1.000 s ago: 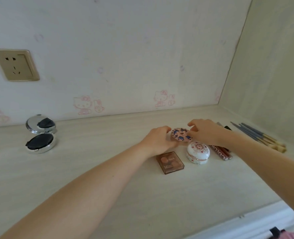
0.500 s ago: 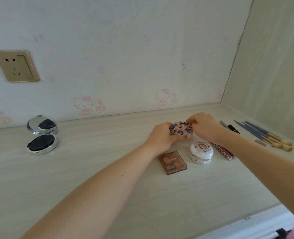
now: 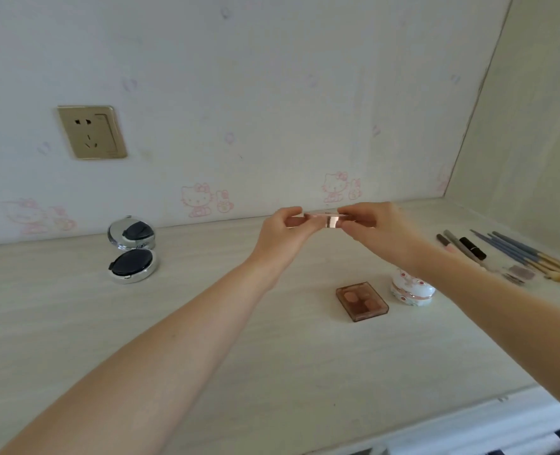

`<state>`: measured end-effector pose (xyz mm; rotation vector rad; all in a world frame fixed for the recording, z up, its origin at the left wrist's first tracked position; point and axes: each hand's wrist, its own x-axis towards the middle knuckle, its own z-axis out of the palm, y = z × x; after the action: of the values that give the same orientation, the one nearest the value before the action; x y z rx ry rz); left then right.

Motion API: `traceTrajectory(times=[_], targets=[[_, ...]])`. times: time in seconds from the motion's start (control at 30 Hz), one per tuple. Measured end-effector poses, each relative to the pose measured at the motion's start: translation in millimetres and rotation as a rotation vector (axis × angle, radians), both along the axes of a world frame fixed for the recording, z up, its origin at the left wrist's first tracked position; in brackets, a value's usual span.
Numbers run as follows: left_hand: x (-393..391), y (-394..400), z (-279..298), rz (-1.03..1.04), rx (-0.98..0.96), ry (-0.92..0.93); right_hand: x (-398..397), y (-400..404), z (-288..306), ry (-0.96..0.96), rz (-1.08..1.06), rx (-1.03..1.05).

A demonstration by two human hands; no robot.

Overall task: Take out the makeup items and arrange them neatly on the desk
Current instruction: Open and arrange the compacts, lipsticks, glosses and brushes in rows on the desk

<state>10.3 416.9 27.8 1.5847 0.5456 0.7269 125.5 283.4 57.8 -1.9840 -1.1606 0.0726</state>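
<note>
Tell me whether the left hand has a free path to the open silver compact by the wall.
Probably yes, once freed: the left hand now pinches the pink compact with the right hand. Only bare desk lies between it and the silver compact.

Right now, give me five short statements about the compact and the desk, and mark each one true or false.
1. Both hands, left hand and right hand, hold the flat round rose-gold compact. True.
2. The compact rests on the pale wooden desk. False: it is held above it.
3. The open silver mirrored compact lies left of the arms. True.
4. The small brown square eyeshadow palette stands open. False: it lies flat and closed.
5. The blue-handled brushes lie beside the gold wall socket. False: they lie at the far right.
</note>
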Motion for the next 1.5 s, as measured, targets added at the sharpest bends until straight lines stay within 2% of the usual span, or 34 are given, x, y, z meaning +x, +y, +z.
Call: traceTrajectory(times=[0.2,0.33,0.6,0.73,0.83,0.97,1.17,1.37,1.5], targets=[[-56,17,9,0.001,-0.261,-0.2,-59,20,-1,0.177,0.076,0.157],[-95,25,16,-0.032,-0.317,-0.275,-87,37,3,0.248,0.129,0.221],[-170,38,14,0.037,-0.237,-0.263,-145,65,-15,0.293,0.191,0.231],[-204,48,5,0.017,-0.248,-0.235,-170,71,-26,0.233,0.226,0.206],[-221,53,-4,-0.004,-0.271,-0.224,-184,79,-36,0.272,0.264,0.163],[-233,57,-15,0.007,-0.287,-0.213,-195,86,-46,0.339,0.31,0.131],[-239,53,-37,0.071,-0.201,-0.211,-203,88,-68,0.387,0.294,0.164],[-241,48,-41,0.042,-0.103,-0.165,-210,83,-69,0.309,0.498,0.112],[-246,44,-41,0.009,-0.065,-0.165,-213,81,-65,0.343,0.592,0.136]])
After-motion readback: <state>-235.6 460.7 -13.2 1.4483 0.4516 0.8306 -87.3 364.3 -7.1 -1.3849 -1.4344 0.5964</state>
